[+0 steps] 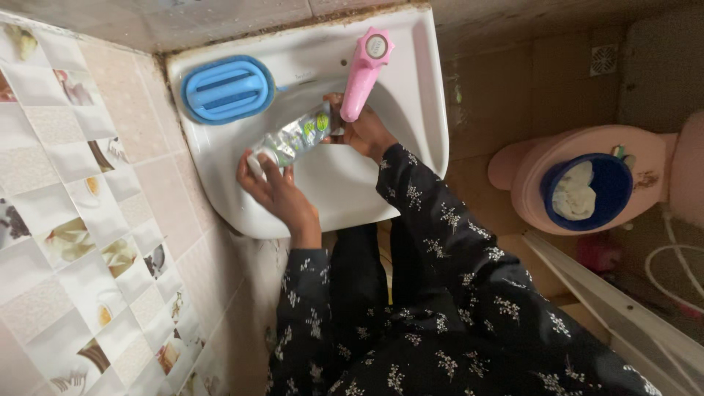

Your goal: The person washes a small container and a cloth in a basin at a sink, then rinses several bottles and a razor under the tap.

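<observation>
Sink [411, 110] white, wall-mounted — pink tap [364, 72] over the bowl, blue soap dish [226, 89] on the rim. Pink toilet [579, 180] well apart. Silvery tube [292, 139] lies across the bowl, under the spout. Your left hand [275, 192] is closed on its flat end; right hand [363, 132] grips the cap end. Squeeze from the flat end — keep the nozzle over the bowl.

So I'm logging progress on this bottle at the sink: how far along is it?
In hand: the left hand grips the cap end of a clear plastic bottle and the right hand its other end, held over the white sink basin under the pink tap. No running water shows. Whether anything is done or left cannot be told.
</observation>
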